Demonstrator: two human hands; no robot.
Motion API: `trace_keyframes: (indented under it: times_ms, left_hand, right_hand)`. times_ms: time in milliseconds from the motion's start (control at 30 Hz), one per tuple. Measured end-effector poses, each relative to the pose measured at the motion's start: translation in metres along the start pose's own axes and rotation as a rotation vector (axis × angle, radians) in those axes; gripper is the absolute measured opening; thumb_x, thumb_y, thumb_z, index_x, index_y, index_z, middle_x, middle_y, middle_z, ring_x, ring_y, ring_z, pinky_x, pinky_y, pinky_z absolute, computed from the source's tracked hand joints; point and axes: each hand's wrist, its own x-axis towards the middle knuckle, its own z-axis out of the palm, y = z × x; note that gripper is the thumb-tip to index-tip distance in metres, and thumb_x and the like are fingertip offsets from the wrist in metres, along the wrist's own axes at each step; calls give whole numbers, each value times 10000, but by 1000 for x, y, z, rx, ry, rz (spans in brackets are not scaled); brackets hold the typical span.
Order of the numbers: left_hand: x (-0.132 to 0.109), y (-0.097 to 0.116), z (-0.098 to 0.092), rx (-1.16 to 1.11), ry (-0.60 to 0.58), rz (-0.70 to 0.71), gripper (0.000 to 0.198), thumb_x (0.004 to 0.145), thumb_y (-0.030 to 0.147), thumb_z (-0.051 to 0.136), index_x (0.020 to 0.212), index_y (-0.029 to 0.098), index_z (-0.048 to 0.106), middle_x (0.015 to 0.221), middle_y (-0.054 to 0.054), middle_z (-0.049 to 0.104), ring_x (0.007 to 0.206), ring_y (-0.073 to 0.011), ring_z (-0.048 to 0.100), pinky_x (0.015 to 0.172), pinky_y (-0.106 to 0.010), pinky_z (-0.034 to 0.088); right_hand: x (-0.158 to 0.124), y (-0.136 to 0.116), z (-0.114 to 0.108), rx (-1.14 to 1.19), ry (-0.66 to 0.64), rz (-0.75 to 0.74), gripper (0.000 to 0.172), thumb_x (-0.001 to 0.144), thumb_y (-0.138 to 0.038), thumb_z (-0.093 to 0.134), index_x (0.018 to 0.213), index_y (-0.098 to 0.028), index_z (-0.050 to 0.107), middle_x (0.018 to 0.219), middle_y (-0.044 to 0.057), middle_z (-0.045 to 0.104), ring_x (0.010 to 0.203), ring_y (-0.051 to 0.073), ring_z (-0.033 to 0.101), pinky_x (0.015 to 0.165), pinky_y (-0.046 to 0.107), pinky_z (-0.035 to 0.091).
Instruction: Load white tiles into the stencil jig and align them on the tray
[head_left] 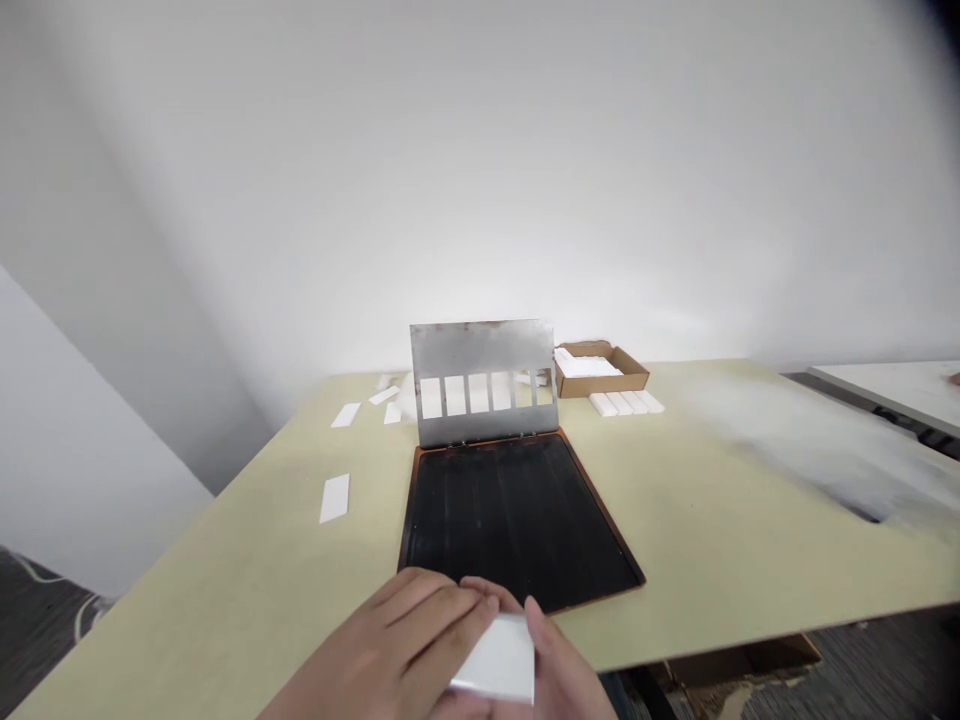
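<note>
Close to the camera, at the bottom, a flat white rectangular block (501, 660) with a shiny edge is held between both hands. My left hand (397, 640) lies over its left side, fingers bent across the top. Around the right side curls my right hand (562, 665), its thumb against the edge. Parts of the block and the lower fingers are hidden. Just beyond the hands lies a black board (517, 520) with a brown rim. A hinged metal plate (480, 350) with rectangular cut-outs stands upright at the board's far edge.
At the back right, a cardboard box (637, 377) holds white pieces, with several white blocks (626, 403) lined up before it. White cards (334, 498) lie on the left of the yellowish table (247, 600). Clear plastic (817, 440) spreads on the right. A wall rises behind.
</note>
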Motion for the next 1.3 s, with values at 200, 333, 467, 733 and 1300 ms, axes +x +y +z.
trace_keyframes:
  times_ms: [200,333,467,733,1300]
  left_hand:
    - [-2,-6,-1,40,46,-1,320,1135,264,486,1282,100,717,1143,-93,758,1012,-208,677,908,-330,560]
    - [-8,-10,9,84,75,33,297,1113,195,529,1325,91,708,1193,-108,754,1078,-238,672,991,-395,528]
    - [-13,-15,17,120,82,58,310,1095,154,552,1363,88,693,1256,-114,750,1148,-252,668,1065,-420,502]
    - [-9,-32,28,143,99,108,342,1098,141,523,1409,97,659,1318,-112,747,1252,-236,673,1147,-420,504]
    - [-22,-121,50,141,296,102,520,916,299,844,1377,283,603,1435,-144,575,1251,-307,655,1019,-525,593]
  right_hand:
    - [-12,-31,-1,-452,100,-265,445,756,-529,934,949,-190,720,856,11,633,804,136,553,773,256,418]
    - [-17,-48,4,-683,164,-319,413,758,-527,929,875,-179,739,784,3,609,736,117,494,723,250,381]
    - [-15,-51,4,-804,226,-347,393,767,-533,912,844,-186,745,766,16,638,740,141,531,757,287,418]
    - [-8,-55,11,-1102,326,-525,235,820,-393,820,838,-187,707,813,34,673,819,192,606,814,319,478]
    - [33,-177,-4,-2123,426,-1138,78,935,-275,675,914,-207,706,918,73,737,935,236,663,889,383,535]
